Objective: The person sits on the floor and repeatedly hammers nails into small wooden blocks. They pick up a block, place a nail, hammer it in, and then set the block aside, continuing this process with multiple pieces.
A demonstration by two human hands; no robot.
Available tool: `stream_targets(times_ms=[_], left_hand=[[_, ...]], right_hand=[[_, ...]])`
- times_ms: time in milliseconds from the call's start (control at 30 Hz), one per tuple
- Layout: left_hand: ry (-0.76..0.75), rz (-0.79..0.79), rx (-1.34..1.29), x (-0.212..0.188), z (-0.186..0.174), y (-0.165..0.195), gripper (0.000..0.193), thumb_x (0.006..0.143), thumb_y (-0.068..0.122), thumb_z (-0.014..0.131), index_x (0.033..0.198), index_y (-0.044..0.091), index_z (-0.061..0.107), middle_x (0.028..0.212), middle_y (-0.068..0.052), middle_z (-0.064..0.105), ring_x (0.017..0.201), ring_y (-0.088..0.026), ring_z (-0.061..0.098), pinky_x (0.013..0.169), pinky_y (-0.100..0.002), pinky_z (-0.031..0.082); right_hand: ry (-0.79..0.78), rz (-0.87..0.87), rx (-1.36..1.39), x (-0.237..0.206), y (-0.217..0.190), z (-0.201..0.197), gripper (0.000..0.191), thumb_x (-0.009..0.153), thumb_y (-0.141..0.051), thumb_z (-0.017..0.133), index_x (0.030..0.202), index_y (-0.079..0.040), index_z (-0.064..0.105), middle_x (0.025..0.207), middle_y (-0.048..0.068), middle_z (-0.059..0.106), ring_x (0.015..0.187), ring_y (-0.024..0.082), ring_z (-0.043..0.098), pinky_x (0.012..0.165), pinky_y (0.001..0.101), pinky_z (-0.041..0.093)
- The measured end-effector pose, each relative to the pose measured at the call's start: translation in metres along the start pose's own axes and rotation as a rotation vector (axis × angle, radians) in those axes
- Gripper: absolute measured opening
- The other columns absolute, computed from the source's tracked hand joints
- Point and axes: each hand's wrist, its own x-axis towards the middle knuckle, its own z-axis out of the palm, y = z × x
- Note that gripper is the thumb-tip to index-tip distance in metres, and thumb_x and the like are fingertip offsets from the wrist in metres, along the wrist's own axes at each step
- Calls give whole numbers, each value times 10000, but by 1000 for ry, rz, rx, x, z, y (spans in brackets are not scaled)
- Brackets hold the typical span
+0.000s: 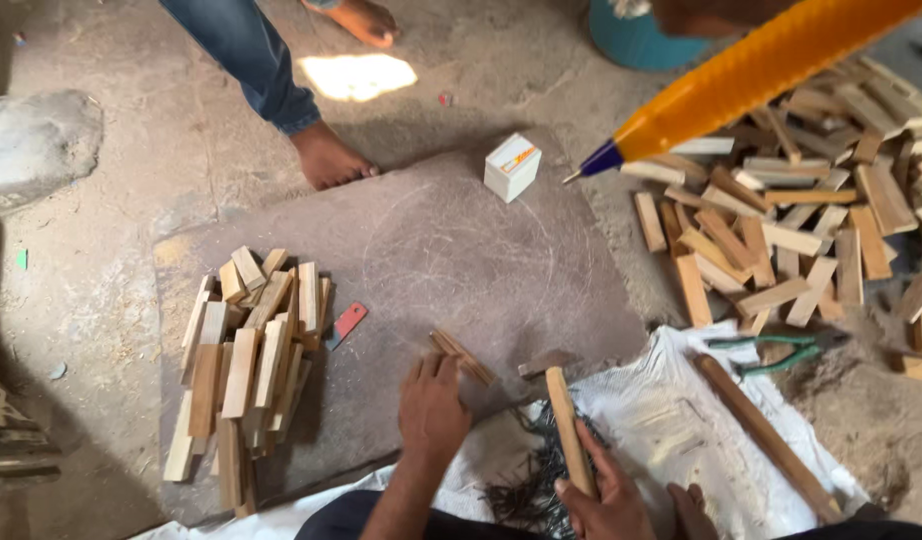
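Note:
My left hand (431, 408) rests on a flat dark slab (451, 260), fingers pressing a small wooden piece (463, 357) onto it. My right hand (606, 498) grips the wooden handle of a hammer (568, 430), whose dark head (547, 362) lies near the small piece. A heap of dark nails (526, 480) sits between my hands on a white sack (671, 420).
A stack of cut wooden strips (246, 360) lies on the slab's left, a larger pile (801, 210) at right. A small white box (512, 166), a red scrap (347, 324), green pliers (776, 355), a long stick (766, 435), an orange pen (751, 75) close to the camera. Another person's bare feet (331, 155) stand behind.

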Motion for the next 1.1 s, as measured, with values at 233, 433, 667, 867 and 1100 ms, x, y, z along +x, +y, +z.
stream_targets(times_ms=[233, 433, 667, 867, 1100], left_hand=[[-211, 266, 224, 35, -4, -13, 346, 808, 79, 666, 1153, 55, 666, 1215, -157, 628, 1259, -343, 521, 1178, -474, 325], [97, 138, 180, 19, 9, 0, 451, 712, 191, 724, 1106, -23, 674, 1088, -222, 663, 1073, -398, 581, 1003, -535, 386], [-540, 64, -96, -81, 55, 50, 239, 796, 207, 737, 938, 21, 687, 999, -223, 664, 993, -410, 623, 850, -508, 514], [-523, 149, -17, -103, 84, 49, 162, 830, 142, 684, 950, 34, 692, 994, -191, 685, 986, -376, 648, 828, -490, 533], [-573, -54, -91, -99, 82, 48, 132, 904, 169, 650, 972, 65, 694, 1016, -178, 696, 982, -377, 678, 840, -487, 542]], right_hand=[[60, 241, -117, -12, -22, 0, 889, 877, -99, 769, 1611, -314, 315, 556, 78, 569, 406, 147, 490, 369, 331, 449], [142, -135, -546, -15, -29, 5, 906, 840, -172, 813, 1614, -280, 356, 939, 174, 703, 701, 264, 614, 594, 411, 555], [277, -107, -826, 3, -50, 25, 817, 818, -287, 766, 1545, -363, 403, 1398, 123, 638, 1217, 363, 661, 1049, 431, 532], [147, -342, -812, 11, -57, 30, 799, 780, -233, 776, 1505, -295, 446, 1424, 137, 621, 1228, 378, 632, 1021, 449, 511], [52, 92, -310, 0, -43, 7, 845, 860, -100, 729, 1605, -305, 387, 934, 212, 723, 601, 219, 600, 499, 374, 521]])
